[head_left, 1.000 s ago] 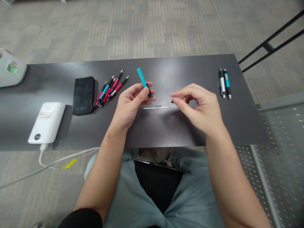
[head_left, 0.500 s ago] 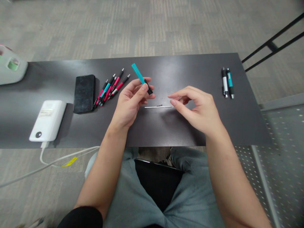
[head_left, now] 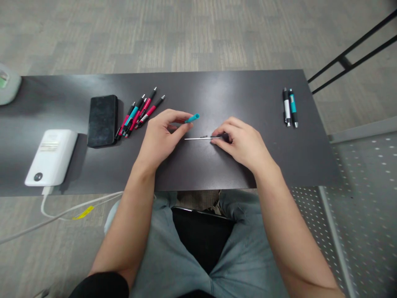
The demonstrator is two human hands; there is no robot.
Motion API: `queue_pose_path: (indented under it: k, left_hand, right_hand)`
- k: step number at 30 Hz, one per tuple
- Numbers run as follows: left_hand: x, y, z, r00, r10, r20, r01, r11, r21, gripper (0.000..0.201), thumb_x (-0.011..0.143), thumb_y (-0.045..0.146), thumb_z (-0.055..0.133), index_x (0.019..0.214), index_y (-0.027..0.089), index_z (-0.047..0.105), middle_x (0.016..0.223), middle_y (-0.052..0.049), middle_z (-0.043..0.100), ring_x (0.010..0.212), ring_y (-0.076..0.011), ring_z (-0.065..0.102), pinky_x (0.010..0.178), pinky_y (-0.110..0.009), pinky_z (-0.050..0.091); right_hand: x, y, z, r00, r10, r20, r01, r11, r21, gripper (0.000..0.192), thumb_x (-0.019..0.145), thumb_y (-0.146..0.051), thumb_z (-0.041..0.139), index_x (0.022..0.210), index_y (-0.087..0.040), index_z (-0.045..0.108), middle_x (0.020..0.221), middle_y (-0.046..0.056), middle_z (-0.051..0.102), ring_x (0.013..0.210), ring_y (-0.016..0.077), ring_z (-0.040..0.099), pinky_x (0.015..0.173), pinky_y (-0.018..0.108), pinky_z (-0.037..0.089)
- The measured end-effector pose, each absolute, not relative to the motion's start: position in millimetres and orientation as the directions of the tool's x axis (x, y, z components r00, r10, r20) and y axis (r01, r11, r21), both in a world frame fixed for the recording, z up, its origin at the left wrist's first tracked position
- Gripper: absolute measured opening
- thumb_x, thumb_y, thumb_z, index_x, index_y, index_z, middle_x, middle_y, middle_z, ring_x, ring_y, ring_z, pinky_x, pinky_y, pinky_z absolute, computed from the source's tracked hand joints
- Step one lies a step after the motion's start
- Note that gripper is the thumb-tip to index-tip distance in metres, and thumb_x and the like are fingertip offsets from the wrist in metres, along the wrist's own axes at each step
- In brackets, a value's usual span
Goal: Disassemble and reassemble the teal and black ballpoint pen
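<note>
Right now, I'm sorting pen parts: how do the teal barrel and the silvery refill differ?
The teal barrel is wider than the silvery refill. The barrel tilts up, its open end showing; the refill lies flat. The left hand has the barrel in its grip; the refill's end is by the right hand. Both look elongated.

Pen cluster (head_left: pixel 137 116), refill (head_left: pixel 194 139) and pen pair (head_left: pixel 287 107) lie left to right on the table (head_left: pixel 248 95).
</note>
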State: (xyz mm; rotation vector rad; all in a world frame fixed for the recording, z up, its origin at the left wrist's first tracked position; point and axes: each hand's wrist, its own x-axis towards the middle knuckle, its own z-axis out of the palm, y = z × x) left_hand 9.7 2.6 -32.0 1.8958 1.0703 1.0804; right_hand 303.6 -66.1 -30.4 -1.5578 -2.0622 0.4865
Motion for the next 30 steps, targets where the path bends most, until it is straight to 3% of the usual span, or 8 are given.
queue_pose_path:
  k: [7, 10, 13, 16, 19, 24, 27, 30]
  left_hand:
    - [11, 0, -23, 0.343, 0.873, 0.347, 0.470, -0.479, 0.742, 0.017, 0.107, 0.030, 0.089, 0.117, 0.033, 0.102, 0.123, -0.006, 0.098, 0.115, -0.0299, 0.087, 0.098, -0.043, 0.071]
    - [8, 2, -22, 0.356, 0.871, 0.338, 0.488, -0.482, 0.727, 0.017, 0.108, 0.029, 0.089, 0.118, 0.032, 0.102, 0.125, -0.005, 0.098, 0.116, -0.0304, 0.087, 0.102, -0.044, 0.072]
    - [1, 5, -24, 0.359, 0.859, 0.365, 0.488, -0.506, 0.711, 0.017, 0.108, 0.028, 0.091, 0.122, 0.031, 0.101, 0.126, -0.005, 0.097, 0.118, -0.0316, 0.088, 0.111, -0.047, 0.072]
    - [-8, 10, -27, 0.348, 0.863, 0.366, 0.537, -0.503, 0.677, 0.016, 0.110, 0.030, 0.094, 0.123, 0.033, 0.101, 0.124, -0.005, 0.096, 0.119, -0.0336, 0.088, 0.115, -0.051, 0.071]
    - [-16, 14, -31, 0.359, 0.886, 0.292, 0.607, -0.460, 0.648, 0.017, 0.110, 0.038, 0.096, 0.126, 0.036, 0.102, 0.123, -0.005, 0.095, 0.120, -0.0362, 0.087, 0.115, -0.056, 0.070]
    - [-18, 17, -32, 0.394, 0.903, 0.168, 0.691, -0.412, 0.594, 0.024, 0.113, 0.050, 0.092, 0.131, 0.038, 0.102, 0.128, -0.007, 0.092, 0.124, -0.0388, 0.083, 0.118, -0.060, 0.068]
    - [-18, 19, -35, 0.398, 0.902, 0.166, 0.688, -0.414, 0.596, 0.028, 0.115, 0.060, 0.089, 0.128, 0.040, 0.103, 0.127, -0.008, 0.090, 0.124, -0.0392, 0.080, 0.118, -0.060, 0.069]
    - [-20, 23, -43, 0.397, 0.890, 0.223, 0.631, -0.442, 0.638, 0.046, 0.112, 0.080, 0.086, 0.125, 0.039, 0.104, 0.123, -0.010, 0.088, 0.120, -0.0402, 0.079, 0.116, -0.061, 0.069]
  right_hand:
    - [310, -62, -23, -0.359, 0.926, 0.115, 0.777, 0.365, -0.512, 0.013, 0.121, -0.031, 0.079, 0.110, -0.031, 0.085, 0.130, 0.012, 0.091, 0.122, 0.0407, 0.086, 0.109, 0.061, 0.063]
    - [317, -64, -14, -0.353, 0.932, 0.081, 0.718, 0.326, -0.615, 0.012, 0.119, -0.032, 0.077, 0.109, -0.029, 0.082, 0.122, 0.012, 0.092, 0.110, 0.0376, 0.087, 0.105, 0.058, 0.065]
    - [328, -69, -3, -0.244, 0.968, 0.058, 0.626, 0.203, -0.753, 0.017, 0.116, -0.043, 0.083, 0.107, -0.028, 0.081, 0.104, 0.010, 0.092, 0.094, 0.0350, 0.085, 0.093, 0.055, 0.069]
    - [339, -74, 4, -0.144, 0.987, 0.075, 0.603, 0.147, -0.784, 0.014, 0.113, -0.045, 0.086, 0.109, -0.032, 0.082, 0.106, 0.012, 0.094, 0.095, 0.0386, 0.086, 0.095, 0.062, 0.073]
    - [349, -76, 4, -0.089, 0.992, 0.092, 0.609, 0.127, -0.783, 0.005, 0.114, -0.042, 0.084, 0.117, -0.038, 0.086, 0.113, 0.012, 0.094, 0.103, 0.0430, 0.088, 0.106, 0.072, 0.075]
    - [358, -72, -2, 0.047, 0.987, 0.155, 0.607, 0.095, -0.789, 0.014, 0.115, -0.049, 0.082, 0.119, -0.040, 0.093, 0.121, 0.015, 0.094, 0.115, 0.0487, 0.088, 0.113, 0.081, 0.073]
    - [357, -71, -6, 0.127, 0.973, 0.195, 0.589, 0.084, -0.804, 0.015, 0.113, -0.055, 0.085, 0.114, -0.041, 0.092, 0.124, 0.013, 0.095, 0.116, 0.0487, 0.087, 0.116, 0.083, 0.072]
    - [357, -69, -11, 0.153, 0.967, 0.204, 0.542, 0.090, -0.835, 0.015, 0.115, -0.059, 0.087, 0.113, -0.046, 0.092, 0.125, 0.008, 0.096, 0.114, 0.0448, 0.085, 0.118, 0.079, 0.071]
